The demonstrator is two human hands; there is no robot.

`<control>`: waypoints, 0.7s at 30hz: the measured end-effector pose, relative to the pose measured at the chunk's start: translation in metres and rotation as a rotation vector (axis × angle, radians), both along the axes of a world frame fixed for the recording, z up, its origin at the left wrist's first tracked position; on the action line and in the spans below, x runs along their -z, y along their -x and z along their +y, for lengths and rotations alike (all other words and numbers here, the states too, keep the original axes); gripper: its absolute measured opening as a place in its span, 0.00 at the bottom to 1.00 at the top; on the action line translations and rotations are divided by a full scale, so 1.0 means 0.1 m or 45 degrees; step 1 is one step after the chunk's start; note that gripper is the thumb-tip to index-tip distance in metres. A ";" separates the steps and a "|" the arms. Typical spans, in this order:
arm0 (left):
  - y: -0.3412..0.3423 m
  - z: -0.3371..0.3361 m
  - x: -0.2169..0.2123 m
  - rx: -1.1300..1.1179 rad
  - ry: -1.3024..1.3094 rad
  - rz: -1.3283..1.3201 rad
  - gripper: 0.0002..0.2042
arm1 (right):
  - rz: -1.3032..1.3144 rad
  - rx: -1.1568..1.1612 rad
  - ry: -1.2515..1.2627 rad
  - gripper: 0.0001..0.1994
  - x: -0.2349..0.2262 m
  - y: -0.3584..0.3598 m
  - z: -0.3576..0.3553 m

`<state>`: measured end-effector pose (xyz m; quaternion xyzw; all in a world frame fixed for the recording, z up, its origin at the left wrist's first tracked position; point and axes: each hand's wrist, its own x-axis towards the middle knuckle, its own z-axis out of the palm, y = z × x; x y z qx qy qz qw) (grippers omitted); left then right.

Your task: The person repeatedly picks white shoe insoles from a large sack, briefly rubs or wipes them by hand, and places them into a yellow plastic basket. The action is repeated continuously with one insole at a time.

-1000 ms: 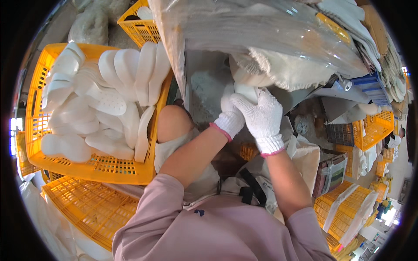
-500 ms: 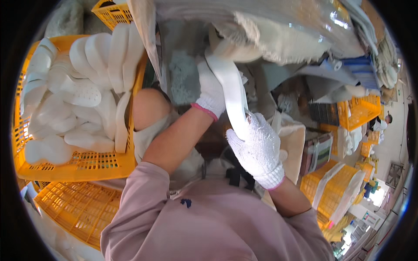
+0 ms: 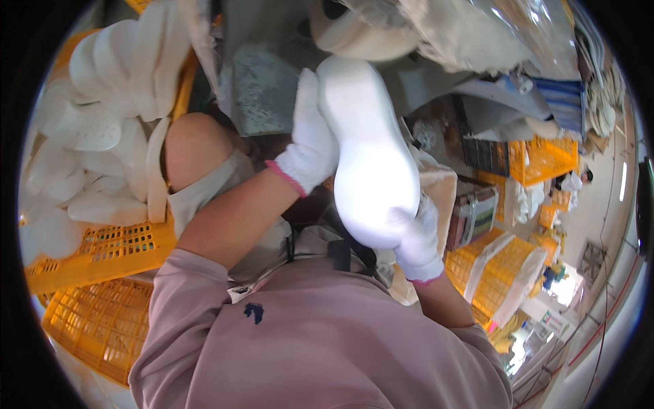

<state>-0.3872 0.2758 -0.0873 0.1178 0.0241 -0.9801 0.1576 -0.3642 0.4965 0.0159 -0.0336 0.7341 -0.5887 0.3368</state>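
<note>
One white sole, pinched by right hand, partly hides left hand, fingers' hold unclear.

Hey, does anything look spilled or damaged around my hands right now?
White residue is scattered over the grey surface beyond your left hand; it looks odd because it's patchy, like spilled dust or shavings. The white sole-shaped piece between your hands shows no obvious damage, but brightness and blur hide detail.

Workshop (yellow crates, white soles)
</note>
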 end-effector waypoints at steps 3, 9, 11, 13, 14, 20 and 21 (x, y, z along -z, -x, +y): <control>0.10 -0.04 -0.06 0.025 -0.005 -0.101 0.33 | -0.396 0.338 0.354 0.29 0.04 0.07 -0.08; 0.22 -0.43 0.05 -0.047 0.200 -0.364 0.21 | -0.126 0.149 -0.083 0.27 0.01 0.18 -0.44; -0.14 -0.53 -0.09 0.046 0.012 -0.310 0.17 | 0.066 -0.117 0.121 0.33 0.07 0.20 -0.10; -0.72 -0.73 -0.34 0.116 1.237 -0.578 0.18 | 0.083 0.005 0.278 0.36 0.14 0.25 0.45; -1.16 -0.91 -0.51 0.149 2.180 -0.713 0.20 | 0.085 0.088 0.134 0.35 0.13 0.24 0.78; -1.68 -2.69 -0.85 -1.093 1.868 -1.806 0.29 | 0.487 -0.418 -1.324 0.12 0.37 0.11 2.13; -1.63 -2.93 -0.85 -0.904 1.835 -1.915 0.32 | 0.402 -0.361 -1.175 0.10 0.44 0.10 2.16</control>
